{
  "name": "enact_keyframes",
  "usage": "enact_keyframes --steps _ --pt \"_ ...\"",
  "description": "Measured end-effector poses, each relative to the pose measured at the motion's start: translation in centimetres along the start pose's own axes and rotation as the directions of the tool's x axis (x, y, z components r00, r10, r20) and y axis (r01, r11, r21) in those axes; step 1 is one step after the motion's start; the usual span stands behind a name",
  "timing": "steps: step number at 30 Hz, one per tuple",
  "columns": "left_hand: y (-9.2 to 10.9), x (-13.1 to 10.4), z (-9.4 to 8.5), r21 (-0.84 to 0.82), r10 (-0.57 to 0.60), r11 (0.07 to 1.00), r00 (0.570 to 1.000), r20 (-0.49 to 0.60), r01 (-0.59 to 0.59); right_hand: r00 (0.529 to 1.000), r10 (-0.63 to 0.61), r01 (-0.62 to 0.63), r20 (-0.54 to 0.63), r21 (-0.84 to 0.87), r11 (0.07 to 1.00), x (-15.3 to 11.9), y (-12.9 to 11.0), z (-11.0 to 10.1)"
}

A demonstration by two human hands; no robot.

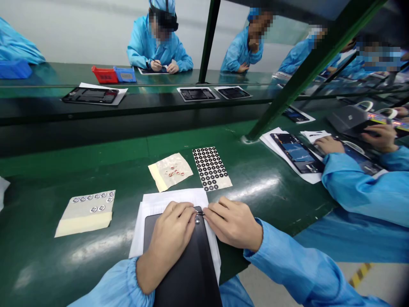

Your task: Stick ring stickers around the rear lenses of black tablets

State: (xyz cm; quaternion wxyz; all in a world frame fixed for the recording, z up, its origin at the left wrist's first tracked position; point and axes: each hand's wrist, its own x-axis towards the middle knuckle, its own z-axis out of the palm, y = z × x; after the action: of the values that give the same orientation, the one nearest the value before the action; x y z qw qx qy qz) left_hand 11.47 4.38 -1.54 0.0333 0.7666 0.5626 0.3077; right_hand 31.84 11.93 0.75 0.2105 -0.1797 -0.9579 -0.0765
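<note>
A dark tablet back cover (198, 264) lies on white paper sheets (137, 238) in front of me. My left hand (174, 232) rests over its upper part, fingers pinched together near the top right corner. From the right, my right hand (231, 224) brings its pinched fingertips to the same corner. A small dark piece (200, 212) shows between the fingertips of both hands, too small to identify. Just below it is a round camera hole (197, 221) in the cover. Beyond the hands lie a sheet of black ring stickers (211, 168) and a beige backing sheet (171, 170) with several small reddish rings.
Left lies another backing sheet (84, 213) with several silvery rings. A green post (281, 89) slants up from the green table (128, 170). A co-worker's arms (364, 179) and a tablet (297, 153) are at right. Across stand a red bin (105, 74) and blue bin (125, 74).
</note>
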Motion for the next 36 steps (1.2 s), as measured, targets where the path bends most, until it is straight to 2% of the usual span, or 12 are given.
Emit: enact_keyframes --steps 9,14,16,19,21,24,26,28,30,32,34,36 --pt "-0.5 -0.5 0.0 -0.012 0.005 1.0 0.999 0.036 -0.005 0.986 -0.101 0.086 -0.132 -0.115 0.99 -1.1 -0.9 0.7" --pt "-0.1 -0.7 0.4 0.091 0.055 0.994 0.997 0.055 -0.06 0.985 -0.029 0.011 -0.167 -0.109 0.994 -1.5 -2.2 1.4" --pt "0.2 -0.3 0.2 0.13 0.064 0.989 0.995 0.083 -0.074 0.977 0.085 -0.094 -0.194 -0.036 0.995 -1.4 -2.0 1.7" --pt "-0.3 1.4 -0.7 0.056 -0.072 0.996 0.987 0.147 0.064 0.933 0.33 -0.305 -0.143 0.169 0.937 -1.2 -0.1 2.0" --pt "-1.8 3.0 -1.6 0.006 -0.201 0.979 0.971 0.128 0.202 0.908 0.416 -0.393 -0.052 0.243 0.887 -1.1 2.0 2.1" --pt "-5.1 5.3 -2.7 0.07 -0.265 0.962 0.964 0.034 0.262 0.9 0.43 -0.434 0.067 0.209 0.876 -0.9 5.2 2.3" --pt "-7.1 6.2 -3.2 0.083 -0.242 0.968 0.969 0.054 0.237 0.916 0.384 -0.398 0.112 0.155 0.904 -0.8 6.7 2.6" --pt "-8.1 6.6 -3.7 0.029 -0.225 0.974 0.967 0.116 0.223 0.948 0.295 -0.306 0.122 0.089 0.948 -0.7 7.4 3.0" --pt "-7.9 6.7 -4.1 -0.036 -0.248 0.966 0.957 0.15 0.256 0.972 0.207 -0.212 0.111 0.036 0.977 -0.6 7.7 3.5" --pt "-6.8 6.9 -4.1 -0.118 -0.315 0.934 0.933 0.173 0.338 0.982 0.168 -0.17 0.089 0.022 0.985 -0.8 7.7 4.1" --pt "-5.2 7.5 -3.4 -0.229 -0.392 0.867 0.889 0.236 0.443 0.983 0.176 -0.178 0.051 0.036 0.983 -1.0 7.6 4.5" --pt "-3.3 8.6 -1.8 -0.364 -0.44 0.747 0.825 0.354 0.556 0.979 0.206 -0.206 0.0 0.064 0.977 -1.2 7.4 4.8"
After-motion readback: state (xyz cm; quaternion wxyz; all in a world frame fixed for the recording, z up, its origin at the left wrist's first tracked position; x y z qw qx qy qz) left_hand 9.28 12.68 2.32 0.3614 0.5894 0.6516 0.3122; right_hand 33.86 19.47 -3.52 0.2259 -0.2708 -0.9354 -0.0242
